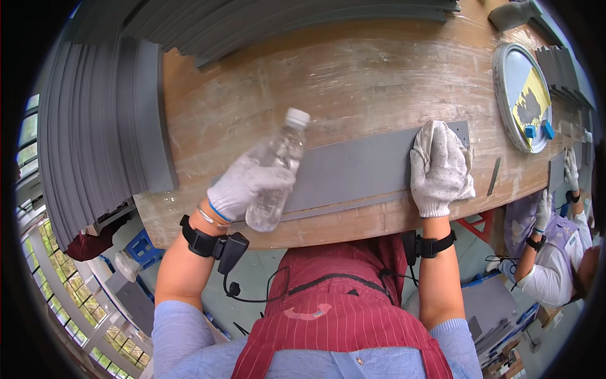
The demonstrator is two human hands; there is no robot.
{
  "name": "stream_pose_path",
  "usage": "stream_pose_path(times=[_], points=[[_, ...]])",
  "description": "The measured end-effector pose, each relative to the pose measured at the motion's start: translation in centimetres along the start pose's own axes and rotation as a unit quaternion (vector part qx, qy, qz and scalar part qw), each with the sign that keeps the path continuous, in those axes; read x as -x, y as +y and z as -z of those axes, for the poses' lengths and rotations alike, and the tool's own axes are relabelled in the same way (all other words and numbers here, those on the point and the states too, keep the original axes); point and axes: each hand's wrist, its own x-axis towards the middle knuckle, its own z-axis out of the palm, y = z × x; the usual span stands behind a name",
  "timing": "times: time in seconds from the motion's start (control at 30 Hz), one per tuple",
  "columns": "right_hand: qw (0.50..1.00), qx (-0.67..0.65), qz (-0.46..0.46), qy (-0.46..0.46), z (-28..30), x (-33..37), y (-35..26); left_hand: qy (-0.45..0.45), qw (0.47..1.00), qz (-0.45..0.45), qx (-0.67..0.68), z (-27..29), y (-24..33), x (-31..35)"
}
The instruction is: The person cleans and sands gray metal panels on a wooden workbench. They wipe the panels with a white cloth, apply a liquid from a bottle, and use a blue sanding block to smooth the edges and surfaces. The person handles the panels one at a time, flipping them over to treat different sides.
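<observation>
My left hand [242, 187], in a white knit glove, is closed around a clear plastic bottle [287, 150] with a white cap. It holds the bottle tilted over the left end of a long flat grey panel [356, 167]. Slight blur runs over the hand and bottle. At the panel's right end my right hand [435, 165], gloved too, presses on a bunched white cloth [468, 183]. Its fingers lie over the cloth, which is partly hidden beneath them. The panel rests on the wooden table near its front edge.
Stacked grey panels [101, 120] stand at the left, with more panels [284, 19] along the back. A round lid-like tray [502, 95] holding a yellow sheet and blue blocks sits at the right. A thin grey strip [494, 176] lies nearby. At far right, a co-worker's gloved hands [543, 210] hold a grey piece.
</observation>
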Motion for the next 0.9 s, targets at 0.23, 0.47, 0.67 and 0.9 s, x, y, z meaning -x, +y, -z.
stream_pose_path(times=[0.23,0.47,0.67,0.9], points=[[0.986,-0.025,0.081,-0.143,-0.4,0.0,-12.7,0.304,0.88,-0.365,-0.005,9.6,1.2,-0.6],[0.996,-0.023,0.056,-0.071,-1.9,0.1,-8.9,0.39,0.823,-0.41,0.048,14.7,-1.9,-3.7],[0.989,0.064,0.049,-0.123,-2.4,-0.2,-15.5,0.37,0.846,-0.383,0.002,15.7,-2.1,-4.3],[0.996,0.0,-0.012,-0.084,-2.2,-0.1,-10.5,0.415,0.866,-0.278,-0.028,15.1,-5.8,2.5]])
